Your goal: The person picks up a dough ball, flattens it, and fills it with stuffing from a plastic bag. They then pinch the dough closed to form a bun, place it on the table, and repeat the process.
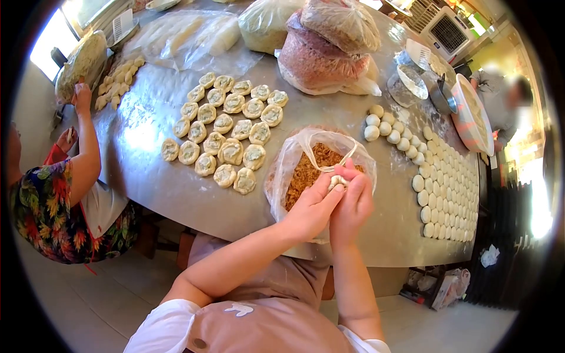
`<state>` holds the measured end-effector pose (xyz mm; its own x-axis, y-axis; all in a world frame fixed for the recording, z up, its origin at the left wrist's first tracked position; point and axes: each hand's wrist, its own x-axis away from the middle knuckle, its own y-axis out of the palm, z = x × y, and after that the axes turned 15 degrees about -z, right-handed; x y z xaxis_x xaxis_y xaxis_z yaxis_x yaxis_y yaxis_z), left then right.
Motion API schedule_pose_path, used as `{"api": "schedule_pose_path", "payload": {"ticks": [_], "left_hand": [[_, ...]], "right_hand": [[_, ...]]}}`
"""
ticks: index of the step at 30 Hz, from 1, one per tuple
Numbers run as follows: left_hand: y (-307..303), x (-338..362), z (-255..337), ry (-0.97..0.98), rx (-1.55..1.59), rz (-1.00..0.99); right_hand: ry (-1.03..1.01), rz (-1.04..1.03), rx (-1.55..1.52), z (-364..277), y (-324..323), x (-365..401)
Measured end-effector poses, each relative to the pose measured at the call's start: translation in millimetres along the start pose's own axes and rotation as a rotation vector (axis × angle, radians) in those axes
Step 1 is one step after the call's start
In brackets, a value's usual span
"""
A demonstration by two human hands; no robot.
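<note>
Both my hands meet over a clear plastic bag (275,189) of brown shredded filling (303,176). Between my fingers is a small pale piece of dough (338,181), gathered at the top and mostly covered by them. My left hand (312,207) pinches it from one side. The fingers of my right hand (355,199) close round it from the other. To the left of the bag lie rows of flat dough rounds topped with pale green filling (231,152). On the right are many smooth white dough balls (446,191) in close rows.
Bags of pinkish filling (321,62) stand at the back of the metal table (147,170). A bowl of flour (412,82) and a large basin (471,115) are at the back right. On the left a co-worker (53,194) reaches into a bag of pale filling (81,65).
</note>
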<state>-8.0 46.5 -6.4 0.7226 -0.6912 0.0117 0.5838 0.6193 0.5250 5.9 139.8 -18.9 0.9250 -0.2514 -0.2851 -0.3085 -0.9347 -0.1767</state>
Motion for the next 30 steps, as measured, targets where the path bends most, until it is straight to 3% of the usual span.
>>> {"api": "schedule_pose_path", "payload": {"ticks": [1,4,5,8,9,12,14,15,17,19,22,25,28,30], "left_hand": [[-0.8,0.6,2.8,0.019,-0.018,-0.009],[-9.9,3.7,-2.8,0.152,-0.279,-0.074],[-11.7,5.6,-2.7,0.227,-0.400,-0.074],[-19.6,10.3,-25.7,0.201,-0.408,0.084],[-20.0,11.4,-16.3,0.295,-0.640,0.161],[-19.4,10.0,-10.1,0.501,-0.772,0.188],[-21.3,8.9,-8.1,0.493,-0.801,0.092],[-25.4,9.4,-1.0,0.480,-0.869,0.039],[-24.7,15.6,6.6,0.405,-0.904,-0.014],[-18.9,24.2,7.1,0.286,-0.840,-0.010],[-18.5,28.0,4.6,0.291,-0.387,-0.053],[-23.5,30.7,8.0,0.150,-0.192,-0.234],[-20.6,31.0,14.5,0.126,-0.053,-0.392],[-15.1,37.3,25.8,0.018,-0.040,-0.444]], "right_hand": [[0.137,0.025,-0.190,6.3,-4.6,-2.3],[0.145,0.077,-0.371,-0.7,0.6,-5.2],[0.175,0.005,-0.341,-6.4,-0.5,-2.9],[0.183,-0.061,-0.715,-12.8,9.2,2.1],[0.150,-0.130,-0.677,-16.5,11.8,5.6],[0.068,-0.312,-0.577,-21.7,15.0,13.7],[0.034,-0.405,-0.528,-17.7,14.9,14.7],[0.053,-0.378,-0.346,-23.7,10.3,15.9],[0.232,-0.298,-0.363,-21.9,8.0,17.6],[0.337,-0.268,-0.216,-36.9,3.3,13.4],[0.207,-0.359,0.047,-47.9,-7.2,9.8],[0.218,-0.394,0.191,-52.7,-9.1,12.1],[-0.180,-0.357,0.560,-39.3,-11.3,10.4],[-0.131,-0.407,0.531,-33.9,-19.5,9.6]]}}
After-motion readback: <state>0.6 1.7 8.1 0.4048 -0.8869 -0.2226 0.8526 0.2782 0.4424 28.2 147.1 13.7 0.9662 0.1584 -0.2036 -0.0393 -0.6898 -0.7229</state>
